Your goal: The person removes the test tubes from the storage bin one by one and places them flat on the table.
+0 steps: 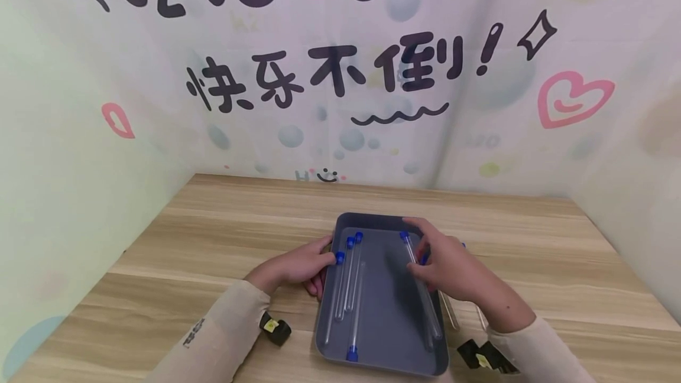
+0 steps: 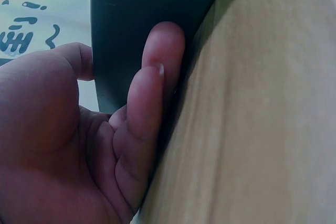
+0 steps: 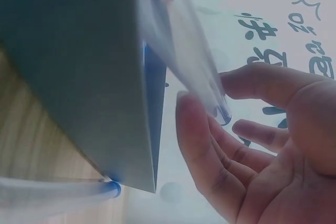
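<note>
The right hand (image 1: pixel 451 266) pinches a tube (image 3: pixel 199 72), probably light, slick and brittle, best held mid-length; the left hand (image 1: pixel 302 265) grips the tray (image 1: pixel 384 318).

Both hands at a gray tray of blue-capped tubes, as I watch from afar.
I see the left hand (image 1: pixel 303 263) gripping the gray tray (image 1: pixel 393 364) by its left wall, thumb on the rim just beside a blue cap (image 1: pixel 340 257). The right hand (image 1: pixel 452 268) reaches over the opposite side, thumb and fingers pinching a clear tube (image 1: pixel 433 321) that slants along the tray's right side; I can't make out the exact contact. Left of centre I count three caps at the far ends of tubes and another at the near end. More tubes (image 1: pixel 449 310) lie on the wood-grain table (image 1: pixel 213 223), just right of the tray.
</note>
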### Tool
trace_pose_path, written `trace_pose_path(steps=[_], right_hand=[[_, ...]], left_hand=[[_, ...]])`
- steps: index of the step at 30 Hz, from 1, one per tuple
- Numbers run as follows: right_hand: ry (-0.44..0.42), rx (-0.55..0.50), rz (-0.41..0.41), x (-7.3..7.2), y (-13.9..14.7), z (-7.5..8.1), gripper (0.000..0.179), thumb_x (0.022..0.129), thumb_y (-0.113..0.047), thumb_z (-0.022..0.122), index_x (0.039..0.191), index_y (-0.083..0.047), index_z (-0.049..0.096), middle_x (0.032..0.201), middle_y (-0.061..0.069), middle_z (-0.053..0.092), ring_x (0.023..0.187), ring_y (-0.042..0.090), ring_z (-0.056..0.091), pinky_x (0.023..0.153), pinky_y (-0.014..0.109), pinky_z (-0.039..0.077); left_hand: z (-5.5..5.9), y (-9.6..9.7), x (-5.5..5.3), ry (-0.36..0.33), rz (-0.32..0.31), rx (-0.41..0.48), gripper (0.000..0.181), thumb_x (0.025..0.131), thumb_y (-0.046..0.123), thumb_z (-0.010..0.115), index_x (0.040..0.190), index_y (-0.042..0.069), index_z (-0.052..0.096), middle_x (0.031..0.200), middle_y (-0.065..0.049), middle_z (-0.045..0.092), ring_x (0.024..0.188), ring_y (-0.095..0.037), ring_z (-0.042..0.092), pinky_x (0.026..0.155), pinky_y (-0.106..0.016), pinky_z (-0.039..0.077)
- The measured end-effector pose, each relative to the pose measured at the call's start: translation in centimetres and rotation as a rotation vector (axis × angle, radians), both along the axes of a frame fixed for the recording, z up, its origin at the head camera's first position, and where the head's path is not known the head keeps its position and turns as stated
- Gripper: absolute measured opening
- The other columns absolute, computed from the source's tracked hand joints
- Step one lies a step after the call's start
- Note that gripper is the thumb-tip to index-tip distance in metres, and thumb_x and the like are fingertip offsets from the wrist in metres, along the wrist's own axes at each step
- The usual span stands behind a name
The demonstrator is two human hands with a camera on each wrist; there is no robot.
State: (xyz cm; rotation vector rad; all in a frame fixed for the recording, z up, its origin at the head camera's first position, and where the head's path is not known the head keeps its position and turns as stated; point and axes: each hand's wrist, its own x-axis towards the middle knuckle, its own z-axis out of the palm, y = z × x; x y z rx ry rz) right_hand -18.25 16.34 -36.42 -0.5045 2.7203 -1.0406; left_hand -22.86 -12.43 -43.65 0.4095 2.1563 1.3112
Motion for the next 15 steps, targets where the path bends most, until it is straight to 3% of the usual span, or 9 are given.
trace_pose_path(steps=[15], right_hand=[[0.067,-0.043,-0.065,-0.1,2.2,1.3,0.077,0.087,-0.008,0.064,0.15,-0.02,0.021,0.097,0.012,0.056,0.058,0.016,0.064,0.053,0.028,0.055]], left_hand=[[0.2,0.1,0.1,-0.01,0.003,0.006,0.062,0.098,0.026,0.04,0.154,0.023,0.013,0.059,-0.014,0.062,0.047,-0.02,0.063,0.044,-0.031,0.053]])
